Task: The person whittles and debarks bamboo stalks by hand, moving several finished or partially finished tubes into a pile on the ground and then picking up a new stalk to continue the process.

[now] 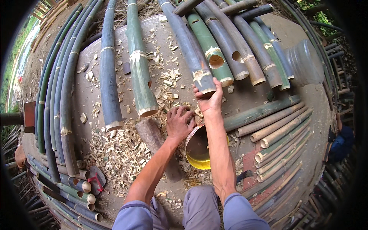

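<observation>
My right hand [211, 97] is closed around the near cut end of a grey-blue bamboo pole [193, 50], thumb along its right side. The pole runs away from me to the far edge. My left hand [179, 122], palm down and fingers apart, is over the wood chips [115, 153], beside the rim of a round container with a yellow edge [199, 165]. It holds nothing that I can see. A thick wooden log [153, 138] lies just left of the container, partly behind my left forearm. Left of that hand, a green bamboo pole [140, 73] ends above the chips.
Several bamboo poles with cut holes [226, 50] lie at the far right, beside a clear plastic container [304, 63]. Shorter bamboo pieces [283, 126] are stacked at right. Long poles [67, 84] lie left, near a sandal [97, 178]. Another person [341, 142] is at the right edge.
</observation>
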Tool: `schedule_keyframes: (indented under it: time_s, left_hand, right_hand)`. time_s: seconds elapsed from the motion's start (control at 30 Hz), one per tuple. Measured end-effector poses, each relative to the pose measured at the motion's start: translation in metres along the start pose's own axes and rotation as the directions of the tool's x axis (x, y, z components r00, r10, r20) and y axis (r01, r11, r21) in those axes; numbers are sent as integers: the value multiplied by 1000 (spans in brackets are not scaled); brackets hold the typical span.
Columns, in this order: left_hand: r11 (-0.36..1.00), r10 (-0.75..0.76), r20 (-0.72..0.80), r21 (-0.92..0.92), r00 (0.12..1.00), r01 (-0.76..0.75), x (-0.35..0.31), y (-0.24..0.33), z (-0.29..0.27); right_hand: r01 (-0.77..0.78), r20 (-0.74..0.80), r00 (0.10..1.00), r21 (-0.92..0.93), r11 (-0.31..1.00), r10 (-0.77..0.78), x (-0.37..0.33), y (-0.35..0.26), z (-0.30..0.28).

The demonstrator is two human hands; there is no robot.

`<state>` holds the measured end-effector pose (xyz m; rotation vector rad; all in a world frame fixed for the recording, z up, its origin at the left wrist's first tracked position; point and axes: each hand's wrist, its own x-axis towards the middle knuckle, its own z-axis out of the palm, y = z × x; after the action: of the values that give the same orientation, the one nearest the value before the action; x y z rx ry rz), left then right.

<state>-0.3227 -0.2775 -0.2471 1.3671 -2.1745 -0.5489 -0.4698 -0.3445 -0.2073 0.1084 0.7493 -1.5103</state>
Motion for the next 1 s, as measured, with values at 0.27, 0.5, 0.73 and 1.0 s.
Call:
schedule_keyframes:
  time_s: [0.27, 0.5, 0.73, 1.0]
  left_hand:
    - [1000, 17, -10, 22, 1000, -16, 1, -1, 1]
    - [999, 9, 6, 41, 1000, -9, 1, 0, -2]
    - [1000, 15, -6, -11, 1000, -15, 1, 1, -1]
    - [999, 39, -30, -12, 999, -39, 3, 2, -1]
  right_hand:
    - [76, -89, 993, -29, 997, -78, -15, 13, 9]
    - [308, -127, 927, -279, 909, -353, -29, 19, 13]
    - [341, -186, 899, -274, 899, -397, -13, -22, -4]
    - [344, -144, 910, -264, 901, -389, -18, -26, -2]
